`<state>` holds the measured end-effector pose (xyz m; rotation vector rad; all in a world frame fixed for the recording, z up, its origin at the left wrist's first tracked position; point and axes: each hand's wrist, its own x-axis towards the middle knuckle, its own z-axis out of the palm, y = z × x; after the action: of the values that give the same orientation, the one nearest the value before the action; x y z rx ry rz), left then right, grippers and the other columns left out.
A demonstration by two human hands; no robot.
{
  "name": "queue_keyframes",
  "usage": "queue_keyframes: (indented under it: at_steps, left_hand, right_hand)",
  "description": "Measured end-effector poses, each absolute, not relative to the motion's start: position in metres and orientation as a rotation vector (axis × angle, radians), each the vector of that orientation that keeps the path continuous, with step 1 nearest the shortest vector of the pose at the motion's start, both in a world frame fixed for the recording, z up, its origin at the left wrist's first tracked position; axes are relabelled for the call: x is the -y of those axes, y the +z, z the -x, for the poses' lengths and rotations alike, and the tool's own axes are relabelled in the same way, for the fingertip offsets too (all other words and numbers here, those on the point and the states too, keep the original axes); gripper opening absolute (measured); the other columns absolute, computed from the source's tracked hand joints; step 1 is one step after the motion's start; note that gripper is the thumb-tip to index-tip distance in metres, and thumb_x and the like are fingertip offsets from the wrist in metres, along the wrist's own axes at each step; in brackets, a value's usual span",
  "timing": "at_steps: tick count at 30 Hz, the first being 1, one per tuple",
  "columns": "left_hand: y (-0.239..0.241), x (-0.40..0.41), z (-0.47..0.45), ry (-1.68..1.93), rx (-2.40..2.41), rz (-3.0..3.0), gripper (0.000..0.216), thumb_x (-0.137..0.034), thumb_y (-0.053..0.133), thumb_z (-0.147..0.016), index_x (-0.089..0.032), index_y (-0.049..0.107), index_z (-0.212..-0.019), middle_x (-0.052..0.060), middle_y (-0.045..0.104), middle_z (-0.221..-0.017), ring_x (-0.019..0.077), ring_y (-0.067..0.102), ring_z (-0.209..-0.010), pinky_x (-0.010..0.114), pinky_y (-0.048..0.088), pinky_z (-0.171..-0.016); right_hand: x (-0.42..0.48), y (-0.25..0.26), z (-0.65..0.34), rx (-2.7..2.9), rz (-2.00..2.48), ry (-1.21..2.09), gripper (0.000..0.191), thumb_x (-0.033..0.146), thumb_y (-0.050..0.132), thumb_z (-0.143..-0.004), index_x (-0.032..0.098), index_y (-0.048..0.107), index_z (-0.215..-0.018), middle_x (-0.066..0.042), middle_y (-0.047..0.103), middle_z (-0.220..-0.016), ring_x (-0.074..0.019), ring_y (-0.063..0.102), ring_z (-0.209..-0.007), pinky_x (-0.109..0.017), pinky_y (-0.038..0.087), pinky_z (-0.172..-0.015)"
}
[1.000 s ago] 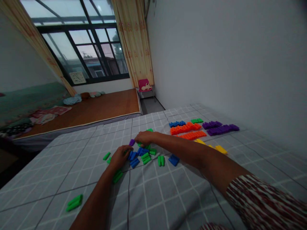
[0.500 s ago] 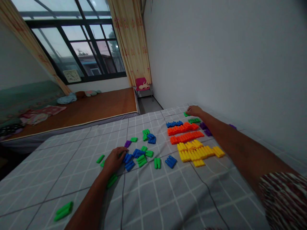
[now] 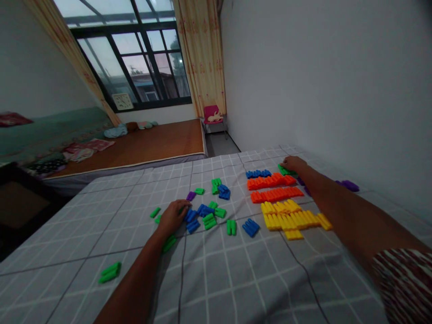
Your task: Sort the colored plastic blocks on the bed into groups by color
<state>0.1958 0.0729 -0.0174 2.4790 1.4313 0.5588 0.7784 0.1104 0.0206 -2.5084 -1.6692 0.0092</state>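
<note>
Right hand point(image 3: 295, 164) now at far green pieces point(image 3: 285, 171)

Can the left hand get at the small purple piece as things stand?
Likely yes: the purple piece lies just beyond the left hand, uncovered, with no other piece visible between them.

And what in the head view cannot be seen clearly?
Head view:
Right-side purple pieces: partly hidden by the right forearm.
Some green pieces: partly covered by the right hand.
Left hand: too dark to tell its grip.
Clock: too small to read.
Striped sleeve: cut off by the right edge.
</note>
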Motion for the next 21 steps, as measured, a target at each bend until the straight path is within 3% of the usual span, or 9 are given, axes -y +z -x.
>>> queue_keyframes:
  at_steps: [5,9,13,18,21]
  left_hand:
    - [-0.013,-0.071,-0.202,0.581,-1.383,-2.468,0.031,-0.029,0.045,-0.086,-0.021,0.072,-0.100,0.008,0.068,-0.112,0.0249,0.059,-0.108,0.040,0.043,-0.099]
    - [-0.009,-0.069,-0.206,0.574,-1.264,-2.502,0.032,-0.022,0.043,-0.084,-0.020,0.072,-0.099,0.007,0.069,-0.107,0.0233,0.060,-0.105,0.039,0.044,-0.098]
    - [-0.006,-0.065,-0.206,0.569,-1.269,-2.482,0.033,-0.020,0.042,-0.083,-0.019,0.071,-0.100,0.008,0.070,-0.106,0.0226,0.061,-0.103,0.037,0.044,-0.097]
    - [-0.001,-0.060,-0.207,0.582,-1.275,-2.456,0.031,-0.019,0.045,-0.082,-0.018,0.072,-0.097,0.008,0.071,-0.104,0.0221,0.062,-0.101,0.034,0.045,-0.095]
    - [-0.002,-0.061,-0.207,0.605,-1.301,-2.450,0.031,-0.020,0.047,-0.081,-0.020,0.073,-0.097,0.007,0.071,-0.105,0.0228,0.062,-0.102,0.034,0.045,-0.095]
  right_hand:
    - [-0.129,0.050,-0.730,1.896,2.343,-0.112,0.030,0.036,0.052,-0.090,0.016,0.069,-0.103,-0.016,0.070,-0.105,-0.0238,0.063,-0.093,-0.031,0.044,-0.075]
    - [-0.144,0.063,-0.623,2.451,1.705,0.036,0.027,0.028,0.055,-0.088,0.024,0.068,-0.112,-0.007,0.070,-0.110,-0.0192,0.063,-0.095,-0.027,0.044,-0.081]
    - [-0.143,0.048,-0.532,2.789,1.233,0.044,0.039,0.011,0.060,-0.080,0.026,0.067,-0.115,-0.007,0.068,-0.114,-0.0215,0.060,-0.106,-0.031,0.043,-0.089]
    - [-0.152,0.030,-0.502,2.872,1.144,0.081,0.039,0.009,0.060,-0.078,0.022,0.067,-0.114,-0.008,0.065,-0.122,-0.0214,0.060,-0.109,-0.030,0.043,-0.091]
    - [-0.158,0.032,-0.509,2.751,1.294,0.103,0.032,0.016,0.060,-0.081,0.017,0.067,-0.112,-0.011,0.069,-0.113,-0.0227,0.062,-0.105,-0.030,0.044,-0.087]
